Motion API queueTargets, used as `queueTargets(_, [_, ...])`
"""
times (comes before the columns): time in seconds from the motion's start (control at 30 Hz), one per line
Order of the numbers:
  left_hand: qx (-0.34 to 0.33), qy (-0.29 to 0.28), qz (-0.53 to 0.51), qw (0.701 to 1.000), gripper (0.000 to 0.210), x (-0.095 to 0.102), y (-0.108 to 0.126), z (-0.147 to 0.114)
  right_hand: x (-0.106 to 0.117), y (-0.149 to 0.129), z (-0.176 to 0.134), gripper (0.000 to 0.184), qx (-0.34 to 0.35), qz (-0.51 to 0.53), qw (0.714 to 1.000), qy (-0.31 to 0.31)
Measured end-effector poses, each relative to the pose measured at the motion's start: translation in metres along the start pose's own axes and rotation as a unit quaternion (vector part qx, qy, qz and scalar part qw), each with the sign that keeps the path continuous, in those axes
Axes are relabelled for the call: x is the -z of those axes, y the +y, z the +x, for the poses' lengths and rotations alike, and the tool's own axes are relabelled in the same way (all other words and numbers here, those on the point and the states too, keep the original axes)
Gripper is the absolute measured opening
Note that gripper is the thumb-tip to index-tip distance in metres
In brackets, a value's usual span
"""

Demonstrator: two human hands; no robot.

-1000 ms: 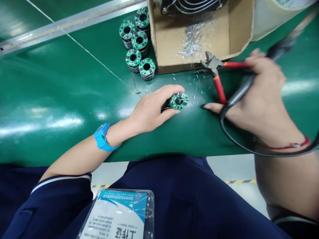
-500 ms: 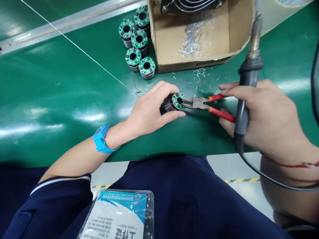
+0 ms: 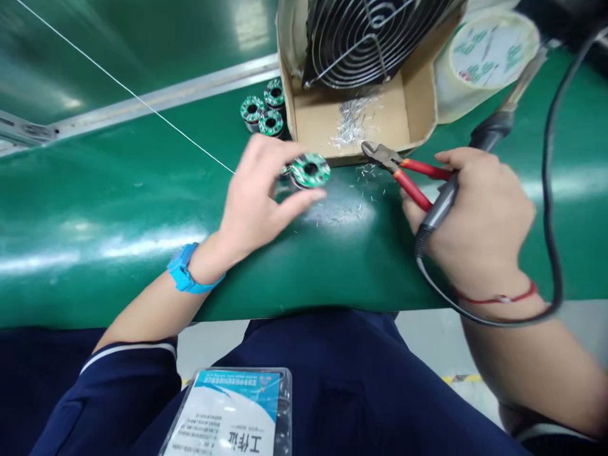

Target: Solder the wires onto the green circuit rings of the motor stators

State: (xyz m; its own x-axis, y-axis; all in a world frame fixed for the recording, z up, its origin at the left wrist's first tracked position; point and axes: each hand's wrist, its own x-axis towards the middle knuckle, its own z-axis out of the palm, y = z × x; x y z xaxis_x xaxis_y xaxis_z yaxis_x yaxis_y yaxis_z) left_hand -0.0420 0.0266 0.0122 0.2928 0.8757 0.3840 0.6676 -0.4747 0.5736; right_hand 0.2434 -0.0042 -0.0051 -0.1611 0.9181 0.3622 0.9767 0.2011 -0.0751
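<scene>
My left hand (image 3: 259, 196) curls its thumb and fingers around a motor stator with a ring-shaped green circuit board (image 3: 324, 171) on top. The board faces up, and the hand hides part of the stator's body. Several similar stators (image 3: 270, 122) stand beyond that hand, against the cardboard box. In my right hand (image 3: 479, 221) are red-handled diagonal cutters (image 3: 418, 190), whose jaws point at the box's front edge, apart from the stator. The same hand also holds a soldering iron (image 3: 444, 201), its tip directed up and right.
The cardboard box (image 3: 420, 107) contains a black fan (image 3: 375, 38) and a heap of cut metal pins (image 3: 354, 123). More clippings (image 3: 349, 212) lie on the green mat. A large tape roll (image 3: 494, 54) stands right of the box. The iron's black cable (image 3: 548, 190) loops around my right wrist.
The cutters have come away from the stator's board. My left hand has moved left and up with the stator, turning its board upward. The view has shifted, showing more of the fan.
</scene>
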Motion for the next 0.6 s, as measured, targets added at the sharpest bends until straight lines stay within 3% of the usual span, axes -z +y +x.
queueTargets(0.1, [0.058, 0.084, -0.002, 0.995, 0.049, 0.013, -0.037, 0.024, -0.009, -0.004, 0.006, 0.068, -0.079, 0.048, 0.994, -0.051])
queueTargets(0.23, [0.113, 0.133, -0.005, 0.985, 0.029, 0.021, -0.101, 0.066, -0.013, -0.003, 0.011, 0.070, -0.044, 0.128, 0.991, 0.018])
queueTargets(0.33, [0.201, 0.144, 0.036, 0.968, 0.023, 0.027, -0.136, 0.098, -0.015, 0.003, 0.015, 0.057, -0.073, 0.180, 0.979, 0.053])
queueTargets(0.43, [0.245, 0.158, 0.073, 0.954, 0.022, 0.035, -0.158, 0.120, -0.018, 0.010, 0.015, 0.045, -0.099, 0.220, 0.968, 0.065])
queueTargets(0.6, [0.344, 0.097, 0.132, 0.925, 0.040, 0.048, -0.173, 0.126, -0.028, 0.018, 0.007, 0.053, -0.120, 0.259, 0.956, 0.069])
